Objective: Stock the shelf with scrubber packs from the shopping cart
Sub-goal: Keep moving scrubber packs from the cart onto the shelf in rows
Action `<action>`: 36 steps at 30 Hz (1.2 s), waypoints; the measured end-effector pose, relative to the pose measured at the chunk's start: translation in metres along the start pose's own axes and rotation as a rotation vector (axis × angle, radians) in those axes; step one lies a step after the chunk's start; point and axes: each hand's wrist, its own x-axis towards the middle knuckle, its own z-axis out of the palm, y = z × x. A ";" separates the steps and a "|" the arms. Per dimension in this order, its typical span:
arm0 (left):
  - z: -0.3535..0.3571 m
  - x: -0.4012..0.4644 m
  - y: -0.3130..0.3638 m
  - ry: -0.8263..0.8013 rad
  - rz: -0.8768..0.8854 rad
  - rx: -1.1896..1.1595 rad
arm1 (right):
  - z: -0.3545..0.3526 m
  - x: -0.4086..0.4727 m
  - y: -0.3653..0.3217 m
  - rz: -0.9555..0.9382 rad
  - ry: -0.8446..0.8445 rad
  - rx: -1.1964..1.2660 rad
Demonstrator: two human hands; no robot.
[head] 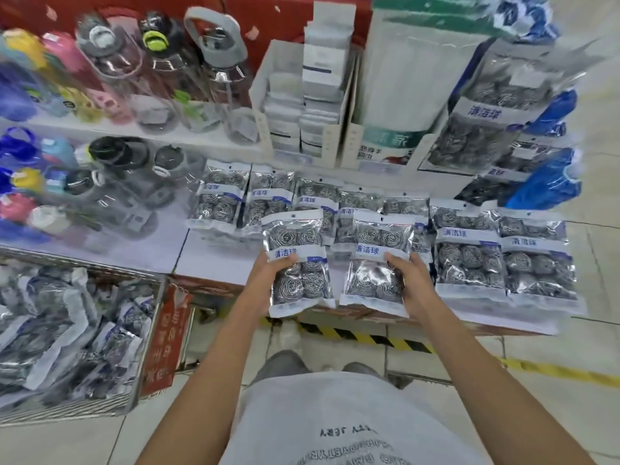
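My left hand [268, 280] grips one scrubber pack [298, 263] by its left edge, thumb curled over the front, and my right hand [414, 283] grips a second scrubber pack [377, 263] by its right edge the same way; I hold both over the front edge of the shelf [214, 260]. To my left stands the shopping cart [147, 337], heaped with more packs. Just past my hands, a row of packs [335, 203] lies along the shelf, with water bottles [141, 78] further back.
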 end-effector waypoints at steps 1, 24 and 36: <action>0.007 0.009 0.003 -0.012 0.008 0.025 | -0.003 0.008 -0.001 0.004 0.009 0.002; 0.084 0.185 0.074 0.072 0.056 0.508 | 0.048 0.157 -0.054 0.144 0.099 -0.191; 0.098 0.189 0.073 0.244 0.182 0.825 | 0.061 0.191 -0.057 0.112 0.126 -0.306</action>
